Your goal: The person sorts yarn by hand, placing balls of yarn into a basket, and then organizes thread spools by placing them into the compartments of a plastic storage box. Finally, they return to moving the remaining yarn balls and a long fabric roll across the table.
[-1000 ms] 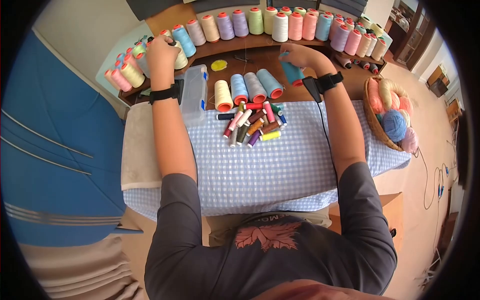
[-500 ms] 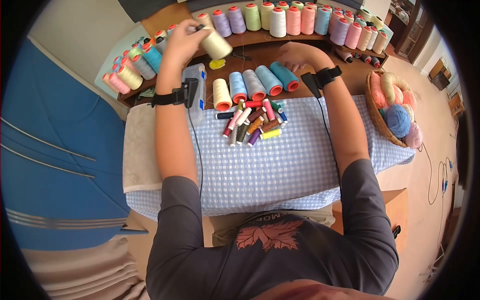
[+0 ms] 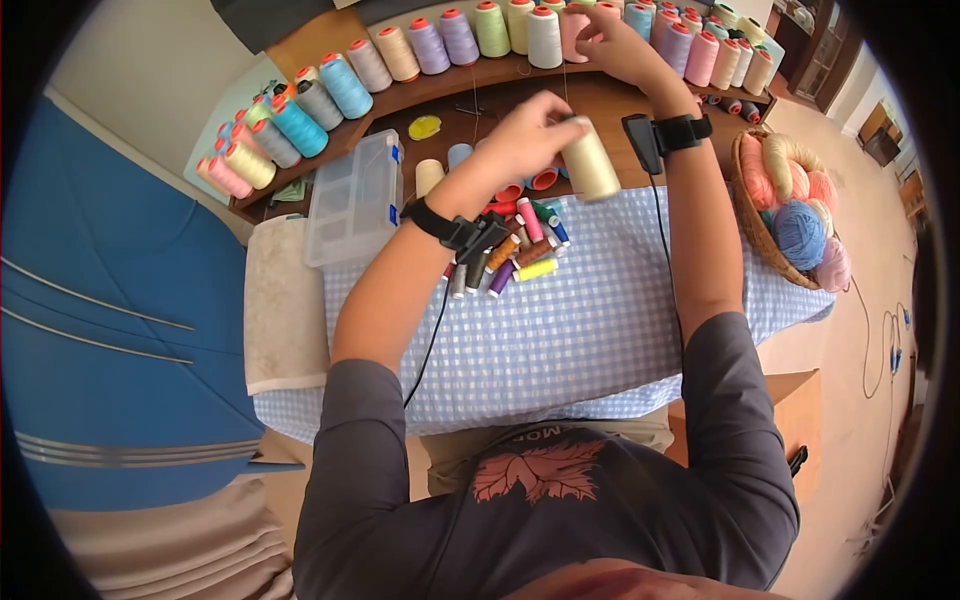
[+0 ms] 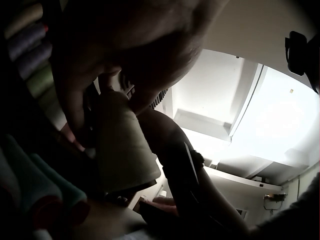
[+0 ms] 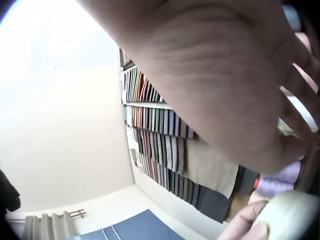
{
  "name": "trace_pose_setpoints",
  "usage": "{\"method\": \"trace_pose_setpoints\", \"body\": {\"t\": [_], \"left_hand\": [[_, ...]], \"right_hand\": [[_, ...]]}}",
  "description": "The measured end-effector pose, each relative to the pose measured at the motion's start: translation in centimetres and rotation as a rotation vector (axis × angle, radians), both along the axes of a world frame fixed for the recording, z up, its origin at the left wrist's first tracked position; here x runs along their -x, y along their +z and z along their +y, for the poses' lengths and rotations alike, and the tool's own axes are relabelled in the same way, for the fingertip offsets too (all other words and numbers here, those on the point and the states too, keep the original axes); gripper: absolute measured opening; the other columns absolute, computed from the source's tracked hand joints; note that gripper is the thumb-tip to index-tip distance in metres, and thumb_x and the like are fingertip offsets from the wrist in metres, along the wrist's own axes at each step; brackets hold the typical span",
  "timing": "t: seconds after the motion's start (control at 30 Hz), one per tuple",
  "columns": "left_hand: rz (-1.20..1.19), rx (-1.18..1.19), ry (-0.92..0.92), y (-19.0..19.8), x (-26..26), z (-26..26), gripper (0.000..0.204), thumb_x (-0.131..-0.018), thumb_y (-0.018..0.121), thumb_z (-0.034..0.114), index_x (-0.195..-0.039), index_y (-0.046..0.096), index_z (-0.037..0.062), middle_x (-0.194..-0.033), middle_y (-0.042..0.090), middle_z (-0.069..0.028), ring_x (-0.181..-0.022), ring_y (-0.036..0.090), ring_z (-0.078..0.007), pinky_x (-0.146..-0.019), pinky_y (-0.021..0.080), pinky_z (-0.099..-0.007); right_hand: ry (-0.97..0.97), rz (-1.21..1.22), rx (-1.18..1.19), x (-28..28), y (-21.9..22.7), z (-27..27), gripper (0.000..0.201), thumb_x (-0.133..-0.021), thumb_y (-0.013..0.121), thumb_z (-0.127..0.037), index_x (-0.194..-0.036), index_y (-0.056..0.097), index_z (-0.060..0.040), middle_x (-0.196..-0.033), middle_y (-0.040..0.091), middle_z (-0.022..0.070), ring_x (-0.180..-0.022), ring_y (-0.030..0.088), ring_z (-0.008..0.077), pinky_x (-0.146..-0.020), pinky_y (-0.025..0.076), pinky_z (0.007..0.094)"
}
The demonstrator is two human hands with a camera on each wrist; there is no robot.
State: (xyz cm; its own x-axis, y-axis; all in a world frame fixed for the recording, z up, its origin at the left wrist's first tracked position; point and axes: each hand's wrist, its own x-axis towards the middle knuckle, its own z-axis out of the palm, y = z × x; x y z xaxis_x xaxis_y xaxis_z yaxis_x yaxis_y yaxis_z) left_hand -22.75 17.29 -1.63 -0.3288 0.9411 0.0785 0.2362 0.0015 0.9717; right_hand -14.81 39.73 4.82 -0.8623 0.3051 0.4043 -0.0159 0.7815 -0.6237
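Note:
My left hand [image 3: 530, 138] grips a cream thread cone [image 3: 592, 165] by its narrow top. In the left wrist view this cone [image 4: 122, 145] hangs tilted, wide base down. It is in the air right of the lying cones, partly hidden by my left hand and wrist; a cream one [image 3: 429, 177] shows at their left end. My right hand [image 3: 622, 48] reaches to the back shelf, fingers spread at a pink cone [image 3: 575, 38] beside a white cone [image 3: 544, 40]. In the right wrist view, pink and white show between its fingers [image 5: 300, 107].
A curved shelf [image 3: 440, 90] of upright cones bounds the back. Small spools [image 3: 530, 220] lie piled on the checked cloth [image 3: 520, 330]. A clear plastic box [image 3: 355, 195] is at left, a yarn basket [image 3: 755, 215] at right. Cords trail from both wrists.
My left hand has taken the cream cone off the left shelf and carried it right, across the lying row. My right hand laid down the teal cone and rose to the pink cones.

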Motion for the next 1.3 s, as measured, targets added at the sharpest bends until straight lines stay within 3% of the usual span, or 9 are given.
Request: {"method": "trace_pose_setpoints", "body": {"t": [0.07, 0.17, 0.37, 0.47, 0.67, 0.97, 1.07, 1.17, 1.3], "left_hand": [[-0.033, 0.156, -0.082, -0.3, -1.7, -0.2, 0.043, -0.106, 0.077, 0.031, -0.128, 0.059, -0.0002, -0.114, 0.076, -0.0141, -0.097, 0.076, -0.0208, -0.081, 0.064, -0.0348], [0.059, 0.249, -0.167, -0.9, -3.0, -0.2, 0.033, -0.104, 0.079, 0.027, -0.118, 0.063, 0.0013, -0.104, 0.076, -0.0107, -0.091, 0.074, -0.0177, -0.077, 0.061, -0.0345], [0.786, 0.051, -0.019, -2.5, -3.7, -0.7, 0.026, -0.1, 0.078, 0.026, -0.108, 0.071, 0.002, -0.113, 0.076, -0.0121, -0.102, 0.072, -0.0306, -0.093, 0.057, -0.0426], [0.941, -0.095, -0.185, -1.3, -4.7, -1.1, 0.032, -0.102, 0.075, 0.034, -0.117, 0.076, 0.0058, -0.127, 0.073, -0.0117, -0.12, 0.065, -0.0335, -0.107, 0.051, -0.046], [1.002, -0.055, -0.47, -2.9, -6.3, -1.3, 0.039, -0.104, 0.07, 0.044, -0.121, 0.078, 0.0101, -0.133, 0.072, -0.0055, -0.128, 0.061, -0.0328, -0.114, 0.048, -0.0458], [1.015, 0.072, -0.491, -1.2, -6.4, -2.4, 0.058, -0.077, 0.092, 0.049, -0.118, 0.077, 0.0097, -0.121, 0.072, -0.0107, -0.125, 0.065, -0.032, -0.107, 0.049, -0.0459], [1.101, 0.106, -0.443, -1.0, -6.6, -2.8, 0.054, -0.076, 0.091, 0.043, -0.118, 0.077, 0.0107, -0.119, 0.071, -0.0098, -0.123, 0.065, -0.0313, -0.107, 0.049, -0.0453], [1.152, 0.158, -0.386, -1.2, -6.7, -2.8, 0.053, -0.075, 0.091, 0.039, -0.119, 0.077, 0.0117, -0.117, 0.07, -0.0093, -0.123, 0.064, -0.0308, -0.108, 0.049, -0.0451], [1.129, 0.17, -0.408, -1.1, -6.2, -3.1, 0.058, -0.073, 0.094, 0.037, -0.122, 0.076, 0.0123, -0.123, 0.068, -0.0087, -0.128, 0.062, -0.031, -0.11, 0.048, -0.0452]], "right_hand": [[-0.122, 0.313, -0.275, 1.6, -1.1, 1.0, 0.068, -0.092, 0.07, -0.009, -0.158, 0.053, -0.001, -0.112, 0.075, 0.0254, -0.11, 0.072, 0.0403, -0.097, 0.056, 0.0449], [-0.063, 0.234, -0.234, 2.4, -1.7, 0.4, 0.069, -0.093, 0.069, -0.008, -0.16, 0.051, -0.0038, -0.12, 0.074, 0.0266, -0.116, 0.07, 0.0412, -0.101, 0.055, 0.0434], [-0.132, 0.26, -0.338, 3.9, -3.9, -1.2, 0.073, -0.094, 0.07, -0.016, -0.162, 0.047, -0.0068, -0.144, 0.061, 0.0362, -0.133, 0.06, 0.052, -0.111, 0.051, 0.0533], [-0.15, 0.179, -0.206, 3.7, -3.6, -1.7, 0.063, -0.094, 0.072, -0.018, -0.153, 0.053, -0.0044, -0.142, 0.061, 0.0352, -0.128, 0.062, 0.0523, -0.11, 0.051, 0.0529], [-0.257, 0.585, -0.572, 4.4, -3.7, -0.9, 0.043, -0.097, 0.073, -0.022, -0.129, 0.058, 0.0024, -0.11, 0.066, 0.0319, -0.109, 0.065, 0.0512, -0.103, 0.051, 0.054], [-0.127, 0.321, -0.151, 2.4, -0.8, 0.5, 0.037, -0.098, 0.067, -0.014, -0.128, 0.057, 0.0043, -0.111, 0.071, 0.0358, -0.11, 0.067, 0.0551, -0.091, 0.056, 0.0539], [-0.166, -0.264, -0.173, 1.5, -1.2, 1.5, 0.046, -0.102, 0.07, -0.035, -0.137, 0.062, -0.0053, -0.117, 0.077, 0.0222, -0.101, 0.077, 0.0328, -0.087, 0.062, 0.0433], [-0.129, -0.739, -0.183, 1.5, -2.1, 1.4, 0.048, -0.102, 0.07, -0.038, -0.136, 0.064, -0.0046, -0.118, 0.077, 0.0213, -0.098, 0.078, 0.033, -0.084, 0.064, 0.0446], [-0.147, -0.838, -0.231, 1.6, -4.2, 0.5, 0.049, -0.104, 0.065, -0.038, -0.136, 0.071, -0.001, -0.12, 0.079, 0.0217, -0.093, 0.08, 0.0358, -0.078, 0.066, 0.0489]]}}
